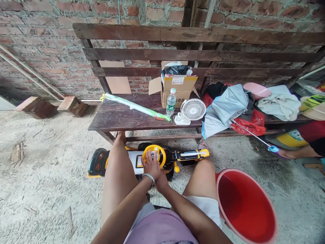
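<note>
A yellow-and-black toy ride-on car (101, 162) lies on the concrete floor between my bare legs. Its yellow steering wheel (162, 154) faces up. My left hand (151, 166), with a bead bracelet on the wrist, lies on the steering wheel with its fingers stretched across the hub. My right hand (162, 182) sits just under the left wrist, against the toy's body. Its fingers are hidden by the left hand.
A red bucket (246, 206) stands by my right knee. Ahead, a wooden bench (114, 118) carries a green wrapped rod (134, 106), water bottle (171, 101), white fan (193, 109), cardboard box (179, 86), grey umbrella (225, 108) and clothes. Bricks (73, 105) lie left. Another person's clothing (304, 135) shows at right.
</note>
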Motion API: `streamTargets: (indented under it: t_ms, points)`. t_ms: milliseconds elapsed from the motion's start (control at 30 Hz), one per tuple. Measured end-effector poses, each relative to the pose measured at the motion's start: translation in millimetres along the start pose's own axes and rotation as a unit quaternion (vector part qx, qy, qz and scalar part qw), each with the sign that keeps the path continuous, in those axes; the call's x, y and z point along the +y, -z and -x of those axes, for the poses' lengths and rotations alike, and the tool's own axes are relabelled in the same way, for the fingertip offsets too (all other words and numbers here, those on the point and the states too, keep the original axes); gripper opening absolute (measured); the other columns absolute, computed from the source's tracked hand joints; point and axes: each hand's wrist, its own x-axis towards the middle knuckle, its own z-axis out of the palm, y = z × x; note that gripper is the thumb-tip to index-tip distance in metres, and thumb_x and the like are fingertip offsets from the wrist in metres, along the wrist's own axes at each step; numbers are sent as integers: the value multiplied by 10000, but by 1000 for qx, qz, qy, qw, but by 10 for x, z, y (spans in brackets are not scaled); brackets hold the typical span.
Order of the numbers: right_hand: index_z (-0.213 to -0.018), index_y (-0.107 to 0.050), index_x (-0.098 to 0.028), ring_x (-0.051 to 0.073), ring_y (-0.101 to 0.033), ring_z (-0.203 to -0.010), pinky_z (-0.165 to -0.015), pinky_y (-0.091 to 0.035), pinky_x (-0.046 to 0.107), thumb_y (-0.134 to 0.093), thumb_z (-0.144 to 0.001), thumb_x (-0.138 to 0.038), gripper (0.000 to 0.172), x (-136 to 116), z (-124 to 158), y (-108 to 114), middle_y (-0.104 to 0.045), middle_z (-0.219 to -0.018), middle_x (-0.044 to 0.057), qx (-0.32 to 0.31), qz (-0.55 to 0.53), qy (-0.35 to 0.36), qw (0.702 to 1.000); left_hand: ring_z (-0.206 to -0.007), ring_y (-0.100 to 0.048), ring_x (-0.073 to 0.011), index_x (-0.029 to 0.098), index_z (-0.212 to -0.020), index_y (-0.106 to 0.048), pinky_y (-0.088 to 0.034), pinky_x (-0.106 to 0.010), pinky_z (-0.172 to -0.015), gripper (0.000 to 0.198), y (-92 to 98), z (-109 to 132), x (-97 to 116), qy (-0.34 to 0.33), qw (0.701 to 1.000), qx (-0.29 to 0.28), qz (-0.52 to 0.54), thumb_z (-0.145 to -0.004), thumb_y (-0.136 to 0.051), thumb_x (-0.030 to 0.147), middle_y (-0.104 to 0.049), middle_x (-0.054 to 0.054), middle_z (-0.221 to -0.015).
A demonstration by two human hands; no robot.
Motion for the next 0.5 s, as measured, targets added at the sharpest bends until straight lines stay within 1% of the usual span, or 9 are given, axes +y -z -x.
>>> streamTargets:
  t_ms: [67, 100, 200, 267, 333, 400, 500]
  points:
    - [-1409, -710, -143, 352, -638, -1176, -1117, -485, 530, -609, -910, -156, 510, 166, 89, 60, -727, -1362, 206, -45, 83, 37, 995, -1683, -228, -359, 187, -1671, -463, -112, -692, -1344, 707, 13, -2, -6, 0, 1000, -6, 1, -969, -533, 249, -288, -196, -1795]
    - [-1410, -711, -146, 345, -643, -1158, -1087, -502, 515, -588, -929, -139, 497, 246, 139, 89, -725, -1351, 211, -54, 114, 54, 991, -1682, -229, -356, 189, -1670, -464, -110, -690, -1345, 703, 30, -1, -1, 2, 1000, -9, 0, -972, -526, 248, -290, -192, -1795]
    - [-1442, -690, -168, 332, -647, -1156, -1079, -509, 493, -557, -959, -111, 504, 418, 268, 135, -707, -1363, 196, -41, 165, 76, 982, -1680, -238, -358, 176, -1669, -465, -90, -688, -1347, 696, 98, 6, 32, 9, 1000, -24, -3, -978, -503, 242, -295, -197, -1792]
    - [-1497, -647, -166, 338, -644, -1169, -1107, -496, 502, -570, -943, -95, 564, 475, 315, 122, -684, -1406, 199, -24, 170, 62, 983, -1679, -237, -363, 170, -1671, -463, -74, -686, -1349, 701, 135, 10, 51, 10, 999, -32, -6, -975, -506, 246, -292, -200, -1792]
    - [-1534, -609, -151, 355, -641, -1166, -1112, -493, 508, -607, -917, -108, 618, 509, 335, 84, -672, -1414, 216, -15, 151, 36, 988, -1680, -234, -366, 174, -1674, -457, -67, -683, -1350, 708, 153, 12, 61, 9, 999, -37, -8, -973, -514, 254, -285, -198, -1795]
    - [-1557, -581, -144, 364, -637, -1149, -1099, -499, 504, -640, -893, -138, 666, 544, 344, 36, -675, -1385, 227, -6, 123, 3, 992, -1682, -229, -366, 179, -1674, -459, -70, -682, -1350, 707, 153, 11, 63, 9, 999, -39, -7, -974, -519, 258, -290, -195, -1794]
    - [-1576, -557, -182, 340, -628, -1129, -1090, -503, 483, -613, -885, -159, 694, 599, 363, -18, -691, -1319, 191, 12, 74, -37, 996, -1682, -227, -366, 179, -1669, -467, -74, -684, -1351, 701, 140, 10, 62, 12, 999, -38, -4, -974, -520, 254, -294, -197, -1792]
